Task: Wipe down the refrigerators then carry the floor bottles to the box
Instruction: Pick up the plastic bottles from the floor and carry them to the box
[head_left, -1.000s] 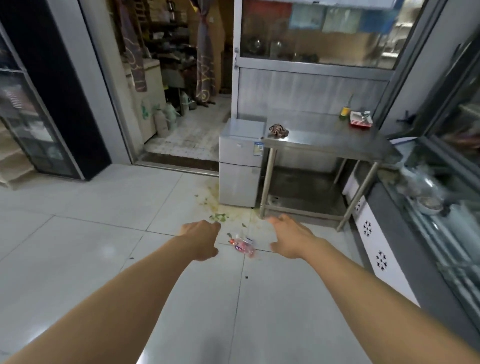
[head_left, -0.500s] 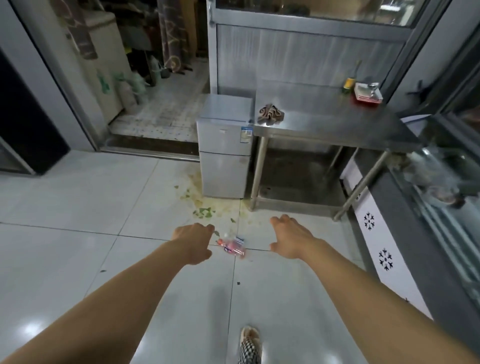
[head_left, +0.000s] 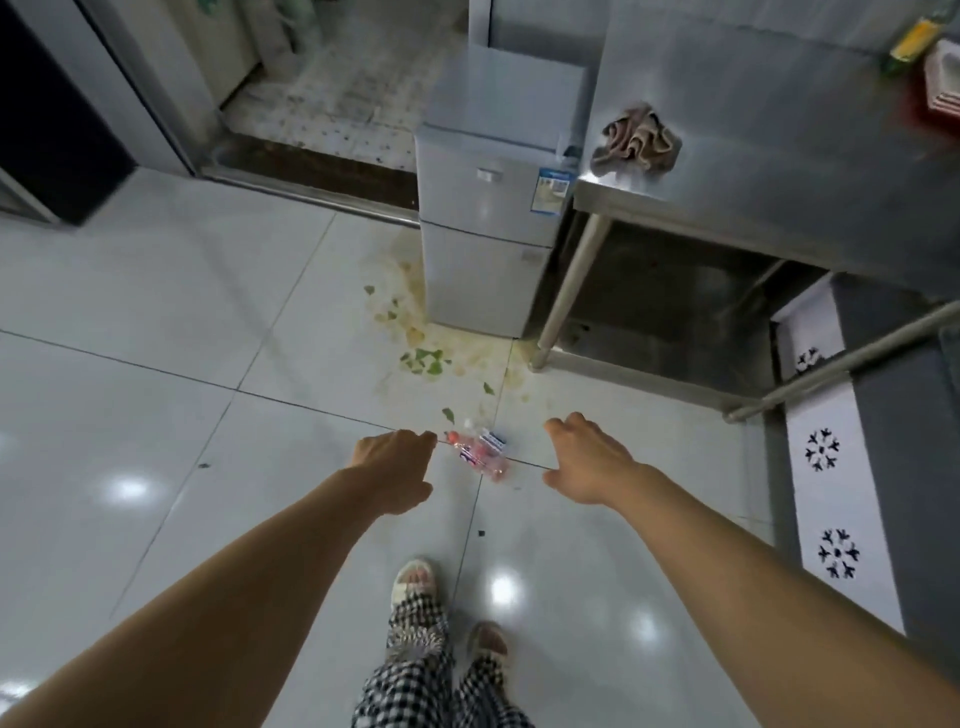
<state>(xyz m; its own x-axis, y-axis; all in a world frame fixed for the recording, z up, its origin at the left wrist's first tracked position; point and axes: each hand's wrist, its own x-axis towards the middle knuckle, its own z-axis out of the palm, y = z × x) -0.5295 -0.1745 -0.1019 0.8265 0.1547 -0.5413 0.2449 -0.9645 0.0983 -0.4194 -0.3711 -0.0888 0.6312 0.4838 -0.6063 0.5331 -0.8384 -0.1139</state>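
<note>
A crushed clear plastic bottle (head_left: 480, 451) with a red and blue label lies on the white floor tiles, between my two outstretched hands. My left hand (head_left: 394, 470) hangs just left of it, fingers loosely curled and holding nothing. My right hand (head_left: 587, 460) is just right of the bottle, fingers relaxed and pointing down, also empty. Neither hand touches the bottle. A small silver refrigerator (head_left: 491, 208) stands beyond, beside a steel table (head_left: 779, 171). A crumpled brown cloth (head_left: 636, 145) lies on the table's left corner.
Green leaf scraps and a yellowish spill (head_left: 423, 358) spread on the floor in front of the refrigerator. A doorway with a dirty threshold (head_left: 322, 161) opens at the back left. A grey counter with white snowflake panels (head_left: 826, 467) runs along the right. My feet (head_left: 415, 577) stand below.
I have stepped forward and tilted my head down, so the refrigerator, table and bottle appear closer. Both hands stay either side of the bottle. My legs and feet have come into view.
</note>
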